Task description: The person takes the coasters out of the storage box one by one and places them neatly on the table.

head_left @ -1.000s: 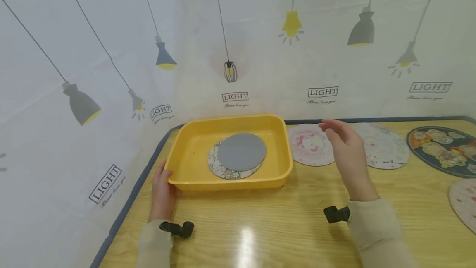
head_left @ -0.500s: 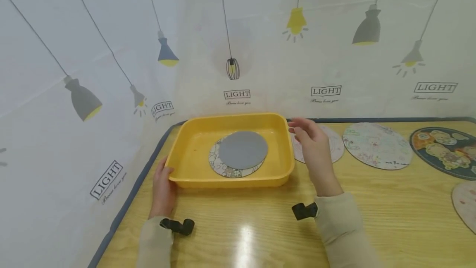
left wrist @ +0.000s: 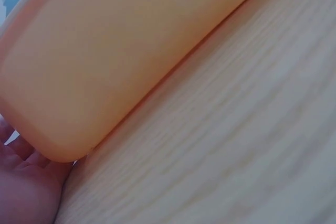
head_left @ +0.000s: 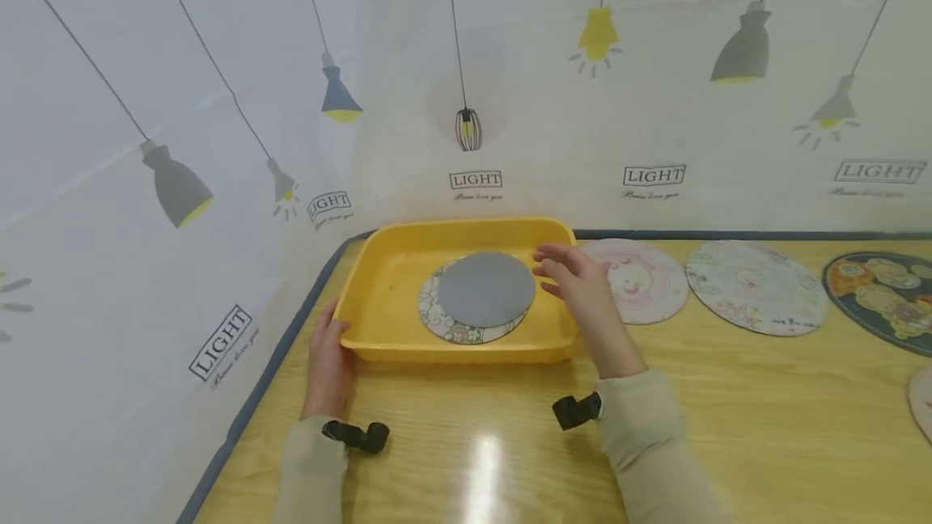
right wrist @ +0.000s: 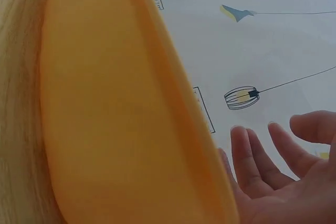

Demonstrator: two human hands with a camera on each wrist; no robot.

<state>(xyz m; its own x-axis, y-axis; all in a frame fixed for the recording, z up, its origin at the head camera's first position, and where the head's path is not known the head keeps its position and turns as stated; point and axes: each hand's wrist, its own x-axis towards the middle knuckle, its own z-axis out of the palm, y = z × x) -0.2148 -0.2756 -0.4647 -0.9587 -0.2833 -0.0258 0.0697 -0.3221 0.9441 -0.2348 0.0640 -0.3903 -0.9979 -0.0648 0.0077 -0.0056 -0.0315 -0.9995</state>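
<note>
A yellow plastic tray (head_left: 386, 352) stands on the table near the wall. In it lies a round mat (head_left: 434, 324) with a floral and cartoon print. A plain grey round mat (head_left: 486, 289) overlaps that one, shifted up and right. My left hand (head_left: 329, 366) grips the tray's near left corner, thumb at the rim; the left wrist view has the palm (left wrist: 29, 190) beside the outer wall. Over the tray's right side reaches my right hand (head_left: 578, 289), fingers spread and slightly bent, fingertips right at the grey mat's edge, holding nothing.
Right of the tray lie a pink round mat (head_left: 641, 281), a pale drawn-on one (head_left: 757, 288) and a dark one with food pictures (head_left: 884, 297). Another pale mat (head_left: 921, 399) shows at the right edge. A lamp-printed wall covering (head_left: 546, 144) rises behind the table.
My right hand has moved left, from above the mats on the table to over the tray beside the grey mat. My left hand stays at the tray's corner. The view has shifted slightly.
</note>
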